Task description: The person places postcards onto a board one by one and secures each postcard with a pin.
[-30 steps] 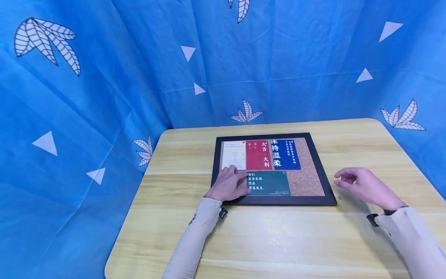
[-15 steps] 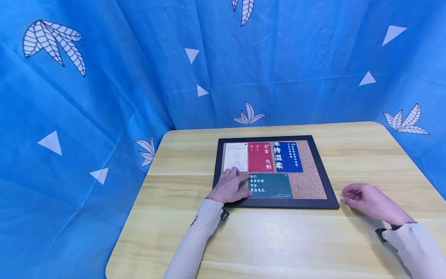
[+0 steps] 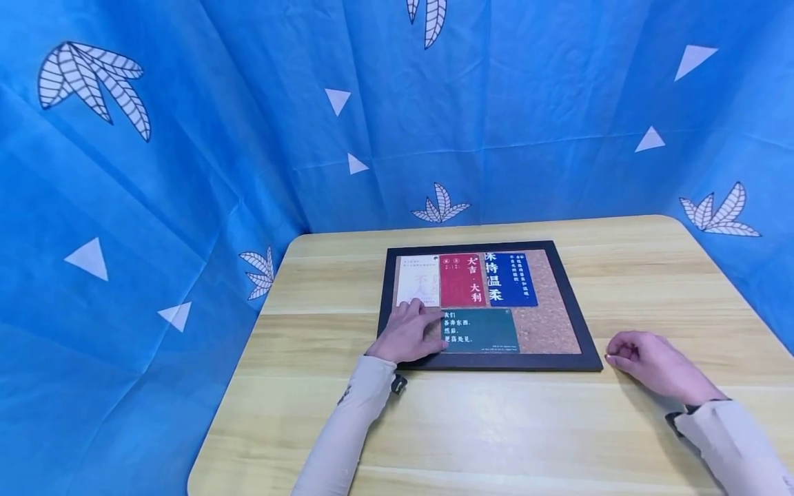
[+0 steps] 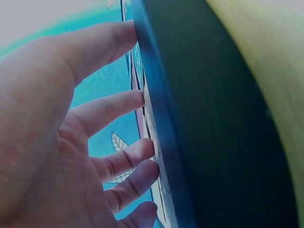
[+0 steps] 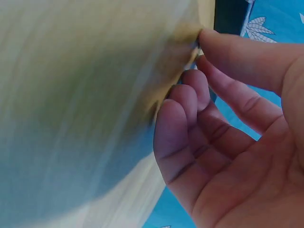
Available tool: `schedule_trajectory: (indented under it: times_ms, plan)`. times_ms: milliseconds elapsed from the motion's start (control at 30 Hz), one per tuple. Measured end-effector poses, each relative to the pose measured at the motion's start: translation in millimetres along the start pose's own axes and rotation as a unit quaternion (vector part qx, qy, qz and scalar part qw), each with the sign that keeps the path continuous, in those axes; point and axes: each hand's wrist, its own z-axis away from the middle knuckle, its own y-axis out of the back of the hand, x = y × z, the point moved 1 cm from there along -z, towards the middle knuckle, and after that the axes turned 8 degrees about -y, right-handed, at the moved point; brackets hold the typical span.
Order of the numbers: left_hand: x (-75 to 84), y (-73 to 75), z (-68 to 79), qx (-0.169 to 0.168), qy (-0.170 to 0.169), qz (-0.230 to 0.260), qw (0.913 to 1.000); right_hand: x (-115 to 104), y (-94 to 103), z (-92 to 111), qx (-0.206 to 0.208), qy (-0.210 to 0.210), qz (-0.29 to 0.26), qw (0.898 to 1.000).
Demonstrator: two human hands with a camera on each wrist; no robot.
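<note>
A black-framed cork board [image 3: 551, 329] lies on the table. On it the green card [image 3: 486, 334] sits below a white card [image 3: 418, 275], a red card [image 3: 462, 282] and a blue card [image 3: 517, 286]. My left hand [image 3: 407, 334] rests across the frame's left side, fingers spread, with forefinger and thumb tips at the green card's left edge. Those fingertips [image 4: 137, 97] touch the board's surface in the left wrist view. Just off the board's lower right corner, my right hand [image 3: 648, 362] pinches a tiny push pin [image 5: 197, 46] between thumb and forefinger, close over the tabletop; the fingertips mostly hide it.
The pale wooden table [image 3: 496, 427] extends around the board on all sides. Behind and to the left hangs a blue curtain [image 3: 248, 138] with white leaves and triangles. Bare cork shows on the board's right side.
My right hand has lowered to the small push pin on the table, and thumb and forefinger have closed on it. The left hand keeps its place on the board.
</note>
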Motion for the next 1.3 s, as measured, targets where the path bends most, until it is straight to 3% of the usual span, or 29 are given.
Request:
schedule_trajectory:
  times_ms: [533, 833, 1300]
  plan:
    - [3.0, 1.6, 3.5, -0.001, 0.009, 0.009, 0.9999, -1.7, -7.2, 0.5, 0.044, 0.04, 0.007, 0.998]
    - [3.4, 1.2, 3.4, 0.0, 0.007, 0.005, 1.0, -2.4, -6.4, -0.3, 0.032, 0.013, -0.001, 0.999]
    - [2.6, 0.1, 3.4, 0.003, 0.008, 0.006, 0.9999, -4.1, 12.1, 1.1, 0.063, -0.038, -0.056, 0.996]
